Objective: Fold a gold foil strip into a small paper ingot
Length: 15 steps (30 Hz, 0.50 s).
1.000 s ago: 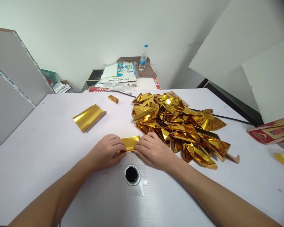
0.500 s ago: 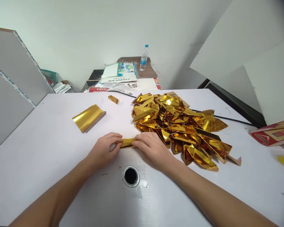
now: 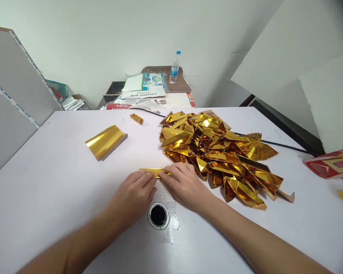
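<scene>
A narrow folded strip of gold foil paper (image 3: 151,170) lies crosswise on the white table in front of me. My left hand (image 3: 134,195) is closed over its near edge, fingers together and thumb tucked below. On the right part of the strip, my right hand (image 3: 185,187) presses with bent fingers, covering that end. Beyond my left hand rests a stack of flat gold foil paper sheets (image 3: 105,141). A small folded gold piece (image 3: 137,118) lies near the far edge. Right of my hands spreads a heap of folded gold paper pieces (image 3: 208,152), with a pleated fan shape (image 3: 256,147) beside it.
A round hole with a pale rim (image 3: 158,215) sits in the table close to me. A black cable (image 3: 286,146) runs behind the heap towards a red box (image 3: 330,163). Past the far edge stand a water bottle (image 3: 175,68) and printed bags (image 3: 144,85).
My left hand has shifted right and nearer along the strip, from its left end to its middle, uncovering that end. The right hand stays on the right part.
</scene>
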Each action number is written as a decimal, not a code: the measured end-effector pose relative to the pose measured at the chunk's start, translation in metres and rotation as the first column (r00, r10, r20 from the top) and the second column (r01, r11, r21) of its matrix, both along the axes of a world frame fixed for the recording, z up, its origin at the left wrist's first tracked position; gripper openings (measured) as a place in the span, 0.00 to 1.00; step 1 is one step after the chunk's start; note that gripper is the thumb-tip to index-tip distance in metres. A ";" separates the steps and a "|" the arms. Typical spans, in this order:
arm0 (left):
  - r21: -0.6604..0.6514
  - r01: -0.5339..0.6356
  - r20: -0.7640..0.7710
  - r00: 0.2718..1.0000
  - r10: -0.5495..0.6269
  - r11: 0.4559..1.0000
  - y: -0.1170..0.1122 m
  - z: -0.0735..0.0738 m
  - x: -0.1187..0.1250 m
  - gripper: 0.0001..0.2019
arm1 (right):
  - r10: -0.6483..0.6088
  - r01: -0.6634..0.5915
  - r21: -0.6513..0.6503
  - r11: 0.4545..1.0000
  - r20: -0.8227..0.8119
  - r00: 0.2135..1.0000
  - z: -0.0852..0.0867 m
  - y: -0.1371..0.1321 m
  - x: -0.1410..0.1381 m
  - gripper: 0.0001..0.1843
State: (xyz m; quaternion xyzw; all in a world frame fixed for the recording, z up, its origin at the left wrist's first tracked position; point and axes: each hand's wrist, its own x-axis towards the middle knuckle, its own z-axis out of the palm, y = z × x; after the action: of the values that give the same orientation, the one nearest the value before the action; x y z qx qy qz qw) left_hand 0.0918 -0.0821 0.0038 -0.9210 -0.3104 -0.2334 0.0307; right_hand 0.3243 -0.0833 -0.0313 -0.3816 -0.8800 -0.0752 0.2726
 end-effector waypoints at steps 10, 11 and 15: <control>0.021 -0.054 -0.039 0.998 0.055 0.998 -0.008 -0.011 0.005 0.12 | 0.115 -0.118 -0.061 0.991 -0.057 0.992 0.005 -0.009 -0.003 0.15; 0.019 -0.060 -0.040 0.997 0.060 0.998 -0.008 -0.012 0.005 0.13 | 0.114 -0.117 -0.063 0.991 -0.059 0.992 0.005 -0.010 -0.004 0.15; 0.021 -0.075 -0.036 0.996 0.076 0.997 -0.011 -0.012 0.006 0.12 | 0.097 -0.101 -0.105 0.989 -0.036 0.995 0.009 -0.012 -0.007 0.16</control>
State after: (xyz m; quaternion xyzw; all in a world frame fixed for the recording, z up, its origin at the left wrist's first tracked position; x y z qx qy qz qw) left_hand 0.0979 -0.0927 -0.0086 -0.9125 -0.3419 -0.2179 0.0543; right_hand 0.3177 -0.0950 -0.0223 -0.3525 -0.8963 -0.0085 0.2689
